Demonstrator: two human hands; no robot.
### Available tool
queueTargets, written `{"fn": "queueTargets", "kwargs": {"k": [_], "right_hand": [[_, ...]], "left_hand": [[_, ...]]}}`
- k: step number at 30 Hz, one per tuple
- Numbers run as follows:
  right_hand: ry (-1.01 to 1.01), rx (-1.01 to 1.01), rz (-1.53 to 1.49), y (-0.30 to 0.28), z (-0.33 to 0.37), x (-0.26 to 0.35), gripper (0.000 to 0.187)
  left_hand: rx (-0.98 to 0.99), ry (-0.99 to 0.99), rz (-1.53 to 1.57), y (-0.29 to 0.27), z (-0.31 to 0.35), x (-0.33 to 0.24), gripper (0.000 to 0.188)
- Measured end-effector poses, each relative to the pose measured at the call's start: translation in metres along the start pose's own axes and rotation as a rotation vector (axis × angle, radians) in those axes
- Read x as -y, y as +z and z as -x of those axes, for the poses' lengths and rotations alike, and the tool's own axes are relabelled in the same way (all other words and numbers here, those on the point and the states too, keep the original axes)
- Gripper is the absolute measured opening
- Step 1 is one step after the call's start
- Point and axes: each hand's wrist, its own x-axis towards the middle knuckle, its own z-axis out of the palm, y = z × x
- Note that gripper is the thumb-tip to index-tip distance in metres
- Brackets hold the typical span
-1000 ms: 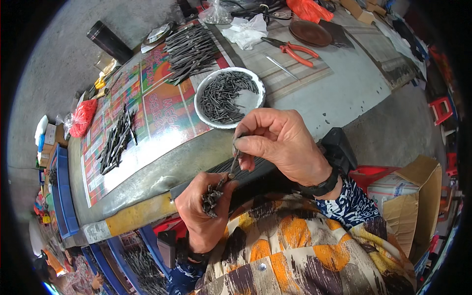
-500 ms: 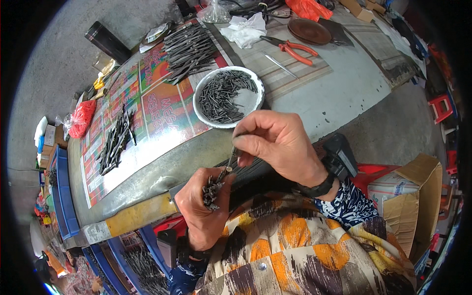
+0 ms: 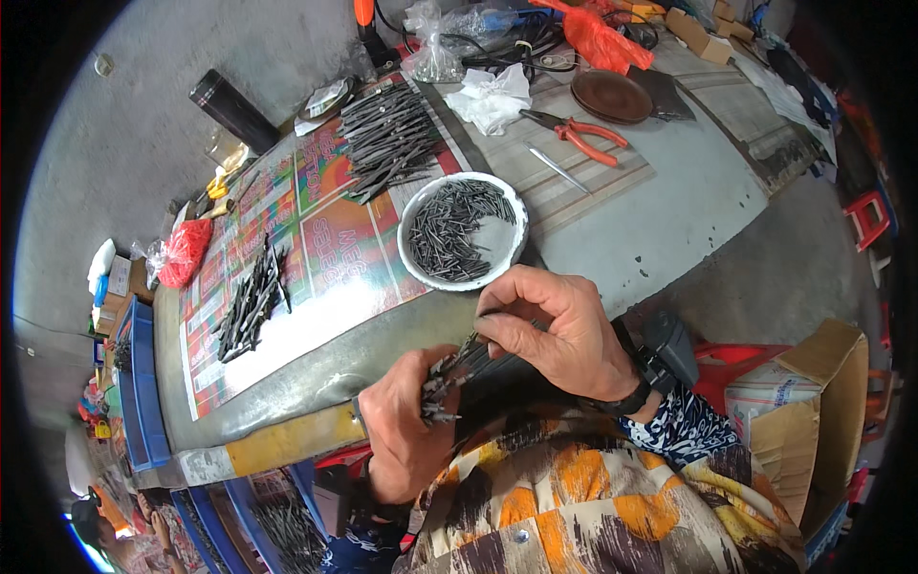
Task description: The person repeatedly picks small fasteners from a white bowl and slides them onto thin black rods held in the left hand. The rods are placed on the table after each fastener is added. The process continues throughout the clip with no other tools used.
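Observation:
My left hand (image 3: 404,411) is closed around a bunch of slim dark metal pieces (image 3: 440,394), whose ends stick out on its right side. Close above it, my right hand (image 3: 555,330) pinches one thin dark metal piece (image 3: 468,344) between thumb and index finger. The lower end of that piece reaches the bunch; whether they touch I cannot tell. Just beyond my right hand stands a white round bowl (image 3: 408,262), partly filled with short dark metal pins (image 3: 449,234).
Dark strips lie in a large pile (image 3: 387,139) and a smaller pile (image 3: 251,301) on the printed sheet (image 3: 320,325). Red-handled pliers (image 3: 585,140), a silver pen-like tool (image 3: 557,167) and a brown dish (image 3: 612,96) lie farther back. At right is an open cardboard box (image 3: 813,421).
The whole view has shifted, so the table sits lower and farther right. My left hand has turned, and the bunch's ends now point more to the right. Both hands keep their holds.

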Motion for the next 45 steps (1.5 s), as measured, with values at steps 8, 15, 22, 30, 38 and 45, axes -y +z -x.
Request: {"fn": "queueTargets", "kwargs": {"k": [8, 15, 22, 30, 38, 45], "right_hand": [[-0.063, -0.150, 0.078, -0.021, -0.002, -0.010, 0.010], [-0.035, -0.242, 0.089, -0.038, -0.005, -0.023, 0.008], [-0.008, -0.261, 0.138, -0.037, -0.004, -0.031, 0.008], [0.012, -0.205, 0.150, -0.043, -0.004, -0.027, 0.010], [-0.017, -0.147, 0.141, -0.046, -0.005, -0.026, 0.010], [-0.080, -0.187, 0.212, -0.043, -0.009, -0.025, 0.009]], "left_hand": [[0.167, -0.302, 0.235, -0.038, -0.043, 0.030, 0.016], [0.233, -0.381, 0.345, -0.053, -0.098, 0.064, 0.023], [0.176, -0.038, -0.146, -0.031, -0.173, 0.095, 0.021], [0.059, 0.197, -0.442, 0.020, -0.202, 0.104, 0.041], [0.050, 0.270, -0.571, 0.035, -0.200, 0.109, 0.056], [-0.026, 0.333, -0.554, 0.044, -0.205, 0.121, 0.055]]}}
